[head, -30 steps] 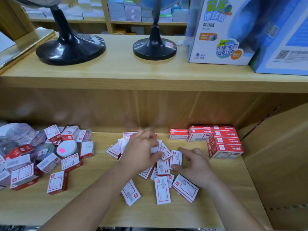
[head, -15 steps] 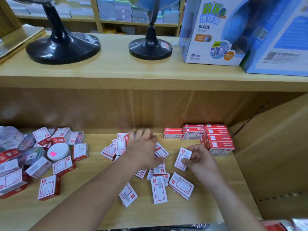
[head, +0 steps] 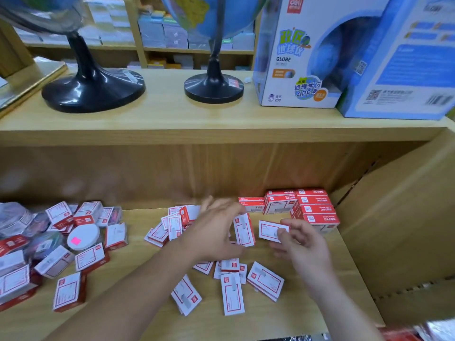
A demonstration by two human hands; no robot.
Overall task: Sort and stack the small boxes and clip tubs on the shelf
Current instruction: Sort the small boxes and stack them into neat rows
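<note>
Since half a second ago, both hands have risen off the lower shelf: the left hand now pinches a small red-and-white box upright, while the right hand keeps its flat box gripped beside it. Behind stands the stacked red pile. "GLOBE" and "APP" read on the globe carton; box print is illegible. Left-side clip tubs lie half buried.

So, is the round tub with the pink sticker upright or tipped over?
Upright. The round tub shows its flat white lid facing up, pink sticker on top, among the loose boxes at the left of the lower shelf.
</note>
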